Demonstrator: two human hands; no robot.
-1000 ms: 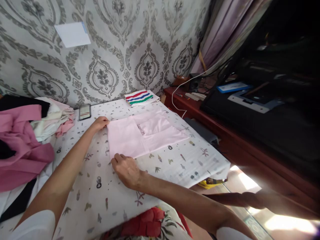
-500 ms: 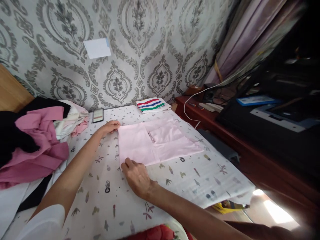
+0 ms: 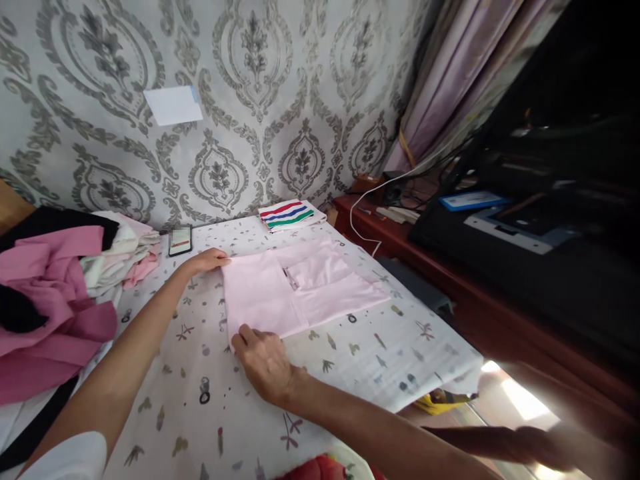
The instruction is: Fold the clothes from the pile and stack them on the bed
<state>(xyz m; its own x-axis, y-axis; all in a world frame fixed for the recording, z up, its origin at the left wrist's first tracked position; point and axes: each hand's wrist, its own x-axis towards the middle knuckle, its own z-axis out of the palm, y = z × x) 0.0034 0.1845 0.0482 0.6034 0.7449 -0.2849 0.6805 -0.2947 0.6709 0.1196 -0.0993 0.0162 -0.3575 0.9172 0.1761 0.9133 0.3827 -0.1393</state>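
A pale pink folded garment [image 3: 295,290] lies flat on the patterned white sheet [image 3: 380,360]. My left hand [image 3: 207,260] rests at its far left corner, fingers pinched on the cloth edge. At the near left corner my right hand [image 3: 265,360] lies with its fingers curled on the cloth edge. Both arms reach in from the lower left.
A pile of pink, white and black clothes [image 3: 60,287] lies at the left. A phone [image 3: 181,240] and a folded striped cloth [image 3: 287,215] sit near the wall. A red-brown cabinet [image 3: 450,280] with cables and dark equipment stands to the right.
The view has shifted slightly. Both hands stay at the same corners of the pink garment, and the cloth has not visibly moved.
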